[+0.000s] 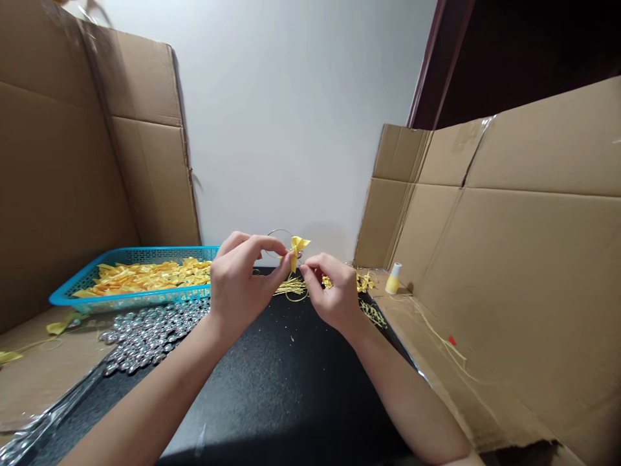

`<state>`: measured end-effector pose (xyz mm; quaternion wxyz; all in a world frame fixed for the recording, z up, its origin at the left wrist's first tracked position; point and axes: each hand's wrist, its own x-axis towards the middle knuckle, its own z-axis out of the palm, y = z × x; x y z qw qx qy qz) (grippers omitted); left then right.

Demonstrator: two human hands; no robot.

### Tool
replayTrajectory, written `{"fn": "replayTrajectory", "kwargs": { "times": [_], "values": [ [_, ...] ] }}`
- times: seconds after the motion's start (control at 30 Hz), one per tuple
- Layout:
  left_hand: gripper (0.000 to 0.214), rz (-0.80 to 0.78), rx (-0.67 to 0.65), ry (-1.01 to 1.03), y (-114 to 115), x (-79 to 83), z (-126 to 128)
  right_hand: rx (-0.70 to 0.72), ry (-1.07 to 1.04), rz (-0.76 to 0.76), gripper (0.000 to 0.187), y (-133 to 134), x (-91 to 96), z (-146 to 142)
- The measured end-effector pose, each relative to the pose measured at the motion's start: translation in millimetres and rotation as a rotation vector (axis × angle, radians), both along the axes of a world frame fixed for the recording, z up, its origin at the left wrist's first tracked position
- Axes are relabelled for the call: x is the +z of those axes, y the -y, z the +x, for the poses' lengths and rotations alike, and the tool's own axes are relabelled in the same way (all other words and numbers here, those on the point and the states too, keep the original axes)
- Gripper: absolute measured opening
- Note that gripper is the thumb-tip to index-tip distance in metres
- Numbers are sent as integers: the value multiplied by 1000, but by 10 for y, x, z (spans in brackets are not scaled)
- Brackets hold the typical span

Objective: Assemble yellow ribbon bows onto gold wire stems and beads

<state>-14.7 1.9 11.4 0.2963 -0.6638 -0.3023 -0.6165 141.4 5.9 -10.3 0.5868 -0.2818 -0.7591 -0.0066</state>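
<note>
- The left hand (245, 272) pinches a yellow ribbon piece (297, 249) between thumb and index finger, the tips nearly together; its other fingers curl loosely behind.
- The right hand (334, 285) is just beside it, thumb and index finger brought together near the piece's lower right side; they may have hold of a fine strand, but that spot is too small to tell.
- The ribbon piece is raised between the two hands, above the far part of a black work surface (272, 388), its pointed ends spreading upward and down.
- A thin curved loop (280, 231) arches just behind the left index finger.
- Under the hands, yellow strands (290, 286) lie in a bundle at the far part of the surface.
- Beyond the left hand stands a blue basket (63, 296) with yellow pieces (150, 275) heaped in it.
- Shiny silvery beads (150, 333) spread in front of the basket, partly behind the left forearm.
- Past the right hand are more yellow bits (366, 281) and a small white and yellow bottle (393, 278), which stands upright near the cardboard wall (524, 259).
- A red scrap (452, 340) shows farther right, beside pale yellow cord (439, 333).
</note>
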Motion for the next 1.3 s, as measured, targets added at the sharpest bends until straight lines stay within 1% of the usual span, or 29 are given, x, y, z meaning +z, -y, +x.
{"fn": "replayTrajectory", "kwargs": {
  "times": [0.37,0.5,0.7,0.87,1.0,1.17,1.3],
  "values": [
    [13,0,-29,-21,-42,-19,-17,-36,-5,85,17,-36,-34,-6],
    [16,29,-33,-29,-60,-12,-13,-12,-30,124,16,-57,-45,-14],
    [18,95,-18,-48,-82,-24,-22,13,-60,82,17,-50,-41,-21],
    [16,95,-15,-68,-101,-24,-29,67,-96,-8,17,-45,-46,-27],
    [14,113,-4,-98,-127,-18,-39,131,-148,-140,19,-43,-49,-46],
    [17,150,29,-119,-174,-31,-60,324,-301,-363,18,-96,-106,-99],
    [21,170,33,-144,-199,-48,-65,449,-410,-478,21,-135,-136,-146]
  ]
}}
